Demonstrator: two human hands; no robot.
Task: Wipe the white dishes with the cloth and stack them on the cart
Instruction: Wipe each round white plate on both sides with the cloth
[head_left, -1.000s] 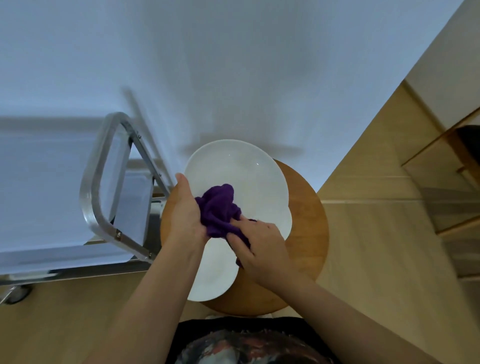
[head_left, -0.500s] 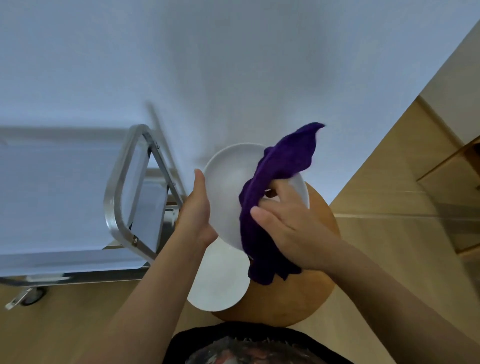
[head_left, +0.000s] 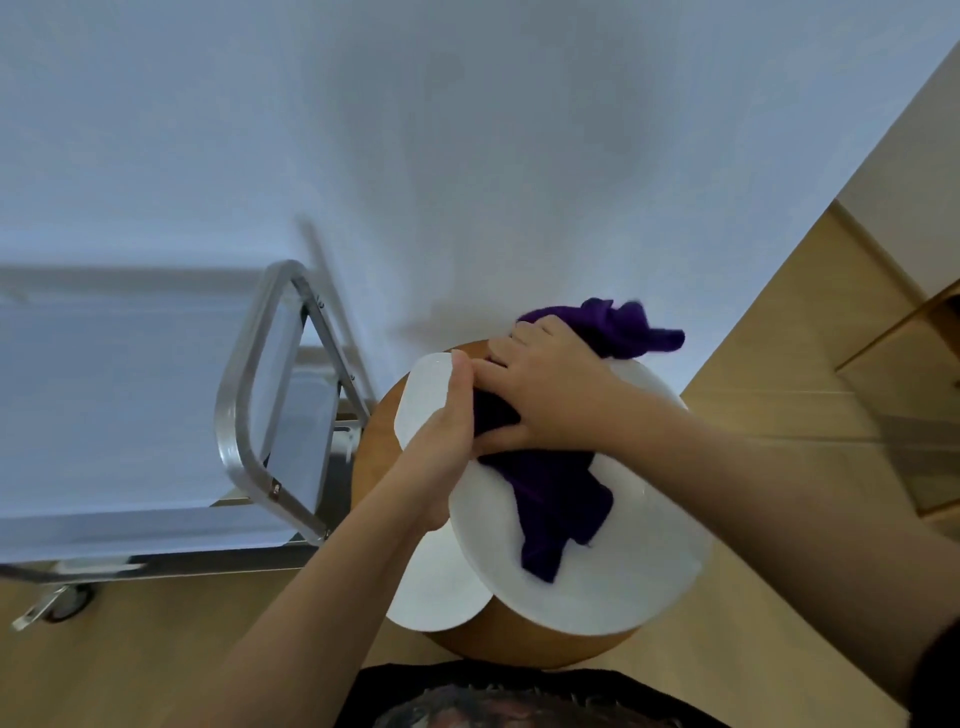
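A large white plate (head_left: 623, 571) is tilted above a round wooden stool (head_left: 371, 467). My left hand (head_left: 449, 426) grips its left rim. My right hand (head_left: 545, 400) holds a purple cloth (head_left: 556, 509) against the plate's face. One end of the cloth bunches beyond my fingers and the other trails down the plate. A second white plate (head_left: 436, 587) lies on the stool beneath. Another white dish edge (head_left: 421, 400) shows left of my left hand; whether it is a separate dish I cannot tell. The metal cart (head_left: 244, 415) stands to the left.
The cart's tubular end frame is close to the stool's left side, with its pale top shelf (head_left: 104, 415) stretching left and a caster (head_left: 67, 603) on the wooden floor. A white wall rises behind. Wooden cabinetry (head_left: 909, 364) is at the right.
The plate has dropped from a raised, upright tilt to a flatter one nearer the stool. My right hand has swept the cloth from the plate's right edge across its face.
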